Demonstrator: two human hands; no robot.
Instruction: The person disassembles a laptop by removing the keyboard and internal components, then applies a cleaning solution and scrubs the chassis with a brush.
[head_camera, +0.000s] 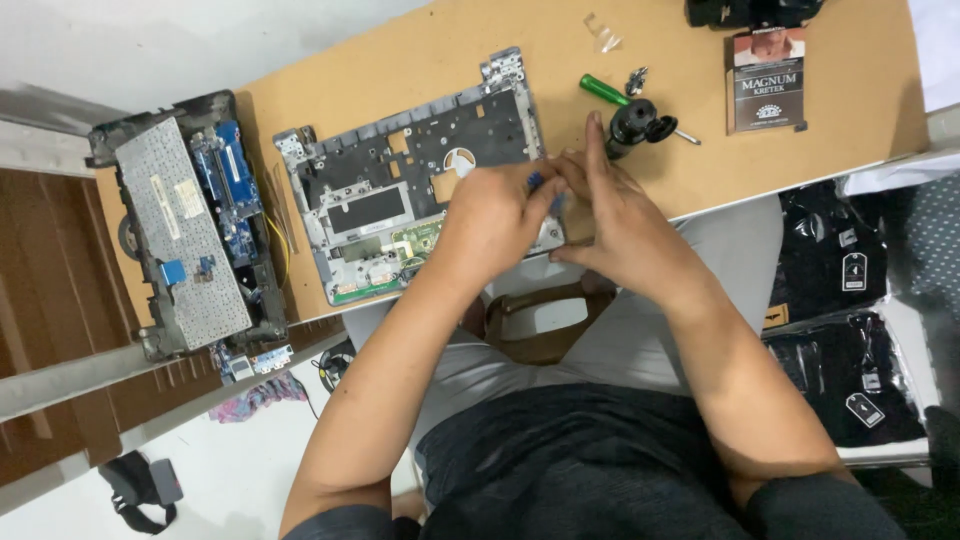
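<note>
Hands meet over the near right corner of a grey laptop palmrest frame (400, 195) lying upside down on the tan surface (640, 40). Left hand (490, 220) has its fingers clenched around a small blue-handled tool (536, 182), its tip hidden. Right hand (610, 215) rests just beside it, index finger straight, the other fingers curled; whether they grasp anything cannot be told. Near the right hand lie a green-handled screwdriver (603, 90) and a black blower (636, 122). Well apart, at the left edge, sits the laptop base (190, 225).
</note>
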